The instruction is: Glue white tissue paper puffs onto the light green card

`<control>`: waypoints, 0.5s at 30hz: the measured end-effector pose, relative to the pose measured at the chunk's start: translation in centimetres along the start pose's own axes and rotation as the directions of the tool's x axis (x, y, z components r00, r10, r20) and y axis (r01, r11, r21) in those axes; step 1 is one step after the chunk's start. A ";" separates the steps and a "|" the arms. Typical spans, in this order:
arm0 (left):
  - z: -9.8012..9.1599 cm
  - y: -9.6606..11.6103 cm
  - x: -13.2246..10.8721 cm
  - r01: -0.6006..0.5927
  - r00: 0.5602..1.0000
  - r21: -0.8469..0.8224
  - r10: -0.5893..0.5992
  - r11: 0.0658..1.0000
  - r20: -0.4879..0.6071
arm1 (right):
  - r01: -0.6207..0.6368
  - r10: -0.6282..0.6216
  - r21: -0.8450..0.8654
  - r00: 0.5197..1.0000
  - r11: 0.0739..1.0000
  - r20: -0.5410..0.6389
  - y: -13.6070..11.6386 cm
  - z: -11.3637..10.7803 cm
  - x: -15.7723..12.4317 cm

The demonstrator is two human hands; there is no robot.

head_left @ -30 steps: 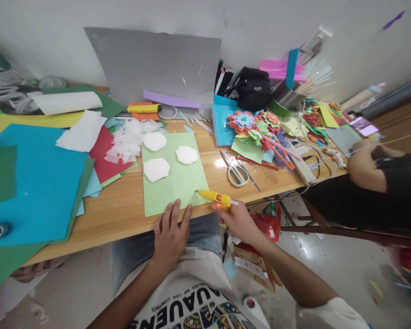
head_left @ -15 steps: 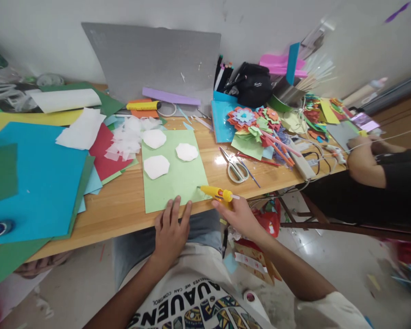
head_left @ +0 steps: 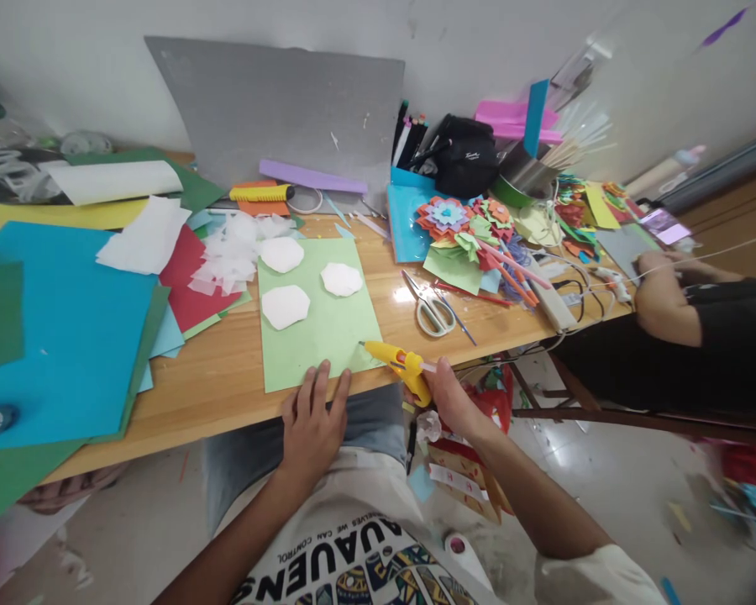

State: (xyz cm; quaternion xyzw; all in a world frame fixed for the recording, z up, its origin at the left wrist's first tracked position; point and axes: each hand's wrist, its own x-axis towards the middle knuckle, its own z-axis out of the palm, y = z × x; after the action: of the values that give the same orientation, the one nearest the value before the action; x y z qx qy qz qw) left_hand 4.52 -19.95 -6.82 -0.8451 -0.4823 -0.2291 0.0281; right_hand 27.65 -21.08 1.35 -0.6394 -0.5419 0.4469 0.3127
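Note:
My left hand (head_left: 315, 420) lies with fingers stretched out on the lower edge of a light green paper sheet (head_left: 318, 336). Three white cut-out paper shapes (head_left: 286, 307) lie on the upper part of that sheet. My right hand (head_left: 457, 399) is closed at the back of a yellow hot glue gun (head_left: 396, 357), its thumb by the clear glue stick (head_left: 427, 367) that sticks out behind. Some of its fingers are hidden behind the gun's handle. The gun's nozzle points left over the sheet's lower right part. Scissors (head_left: 433, 311) lie open to the right of the sheet.
Blue card (head_left: 69, 328) and other coloured papers cover the left side. Scraps of white tissue (head_left: 227, 252), a yellow cutter (head_left: 259, 193) and paper flowers (head_left: 447, 216) lie farther back. A power strip (head_left: 551, 298) with cables stands right, near another person's arm (head_left: 668, 298).
My right hand has shifted from the glue gun's handle back toward its rear and the glue stick, uncovering the handle. My left hand stays on the green sheet. The view has shifted slightly.

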 end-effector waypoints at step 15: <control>-0.1 0.1 0.2 -0.014 1.000 0.034 0.015 0.999 -0.018 | 0.005 -0.011 0.350 1.000 0.937 0.014 1.4 0.9 0.5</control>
State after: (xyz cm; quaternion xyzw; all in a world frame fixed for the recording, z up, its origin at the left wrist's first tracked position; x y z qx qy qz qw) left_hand 4.63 -19.92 -6.62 -0.8459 -0.4796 -0.2284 0.0485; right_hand 27.45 -20.96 -0.37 -0.5677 -0.4589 0.5399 0.4191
